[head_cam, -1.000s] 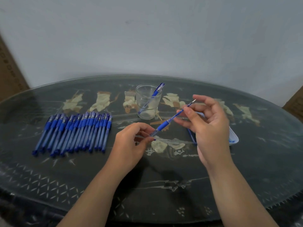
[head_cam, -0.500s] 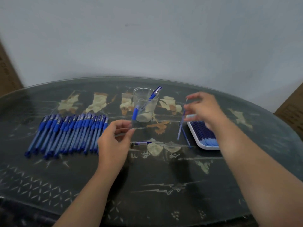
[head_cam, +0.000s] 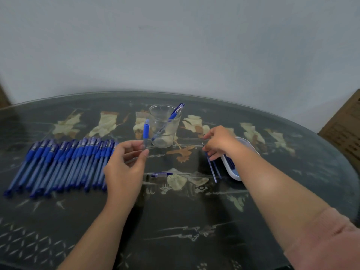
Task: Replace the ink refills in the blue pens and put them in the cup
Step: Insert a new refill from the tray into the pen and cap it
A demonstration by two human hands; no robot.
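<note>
**Mid-swap: empty barrel in the left hand, refill at the tray in the right**

Head view. The left hand [head_cam: 124, 168] pinches a clear plastic pen barrel [head_cam: 145, 133] with a blue rubber grip between thumb and fingertips. It holds the barrel roughly upright, grip end up, just in front of the clear glass cup [head_cam: 153, 121]. One finished blue pen [head_cam: 175, 114] leans inside that cup.

The right hand [head_cam: 220, 143] reaches over the near corner of a white plastic tray [head_cam: 234, 177] that holds blue refills. Its curled fingers pinch the upper end of a thin blue ink refill [head_cam: 211, 168], which slants down to the table beside the tray. A second refill [head_cam: 218, 171] lies just beside it. Whether the pinched one is spent or fresh cannot be told.

A small clear-and-blue pen piece [head_cam: 161, 174] lies loose on the dark glass-topped table [head_cam: 175, 221], between the two hands. To the left a long row of blue pens [head_cam: 64, 164] lies side by side, near the left hand and well apart from the cup.

The step in hand looks like the exchange itself: the barrel is open and the refill is being handled at the tray. With one pen in the cup and the row waiting, the job is near its start.

The next move calls for a fresh refill fed straight into the barrel's narrow opening. The left hand should keep the barrel steady. After that the loose piece goes back on and the pen drops into the cup.
</note>
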